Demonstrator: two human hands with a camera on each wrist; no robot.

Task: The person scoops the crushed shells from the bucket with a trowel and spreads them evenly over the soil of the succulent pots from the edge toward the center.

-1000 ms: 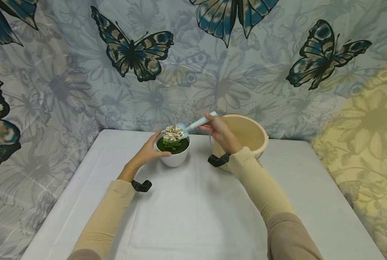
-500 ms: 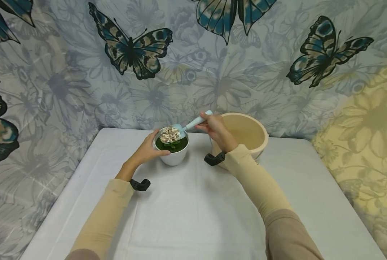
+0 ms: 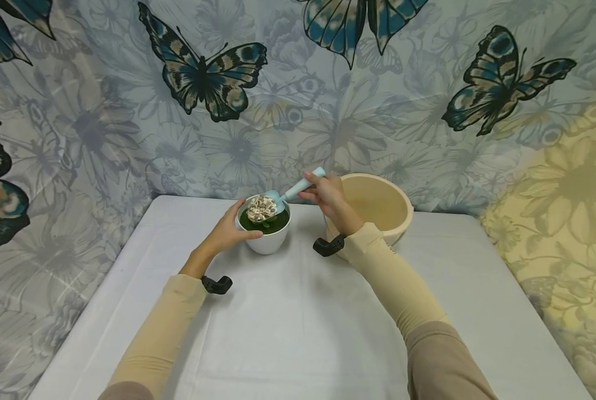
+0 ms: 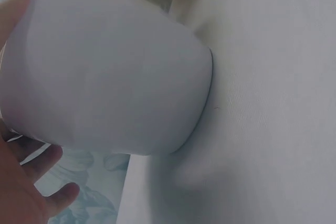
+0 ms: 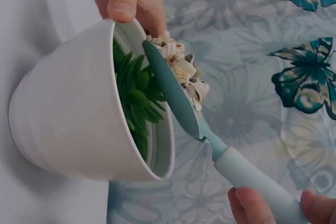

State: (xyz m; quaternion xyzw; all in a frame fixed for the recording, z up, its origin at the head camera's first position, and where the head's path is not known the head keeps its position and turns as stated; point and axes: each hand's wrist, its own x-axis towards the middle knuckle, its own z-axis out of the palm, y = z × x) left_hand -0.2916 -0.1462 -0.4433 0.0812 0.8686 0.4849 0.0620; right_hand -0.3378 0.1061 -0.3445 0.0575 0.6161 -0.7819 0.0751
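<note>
My left hand [image 3: 228,229] holds the small white plant pot [image 3: 268,243] by its rim, thumb on the near side and fingers round the far side. Inside sits a green leafy plant [image 5: 137,93], partly covered in the head view. My right hand [image 3: 332,200] pinches the pale handle of a light blue hand trowel [image 5: 176,93] between thumb and fingers. Its blade lies across the pot's mouth, loaded with a heap of small shells [image 5: 184,66]. Whether the blade touches the rim, I cannot tell. The left wrist view shows mostly the white pot's side [image 4: 105,66].
Behind my right wrist stands a larger beige pot [image 3: 406,219], close to the back edge. A white cloth [image 3: 298,328] covers the table. Butterfly-patterned fabric [image 3: 298,139] hangs directly behind it.
The loaded trowel has shifted slightly left and lower over the plant, and my right hand has moved left with it. My left hand keeps its hold on the pot.
</note>
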